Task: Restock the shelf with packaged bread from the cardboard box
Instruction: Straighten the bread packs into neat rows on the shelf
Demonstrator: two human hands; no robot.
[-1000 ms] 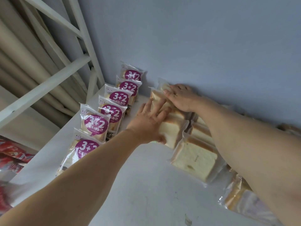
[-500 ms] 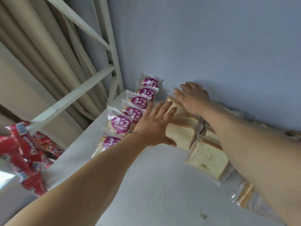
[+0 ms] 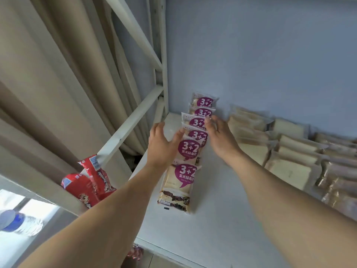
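Observation:
A row of several bread packs with purple "3+2" labels (image 3: 185,178) runs from front to back on the white shelf (image 3: 222,219). My left hand (image 3: 161,146) reaches along the row's left side, fingers straight, thumb touching a pack. My right hand (image 3: 220,136) lies along the row's right side, fingers straight against the packs. Clear packs of plain toast (image 3: 287,171) lie in rows to the right along the blue wall. The cardboard box is out of view.
White shelf posts and crossbars (image 3: 133,120) stand at the left, with beige curtains (image 3: 58,84) behind. Red snack bags (image 3: 90,182) sit on a lower level at left. A water bottle with a blue cap (image 3: 17,223) shows at bottom left.
Both hands left the toast packs and moved left to either side of the "3+2" row. The view has swung left.

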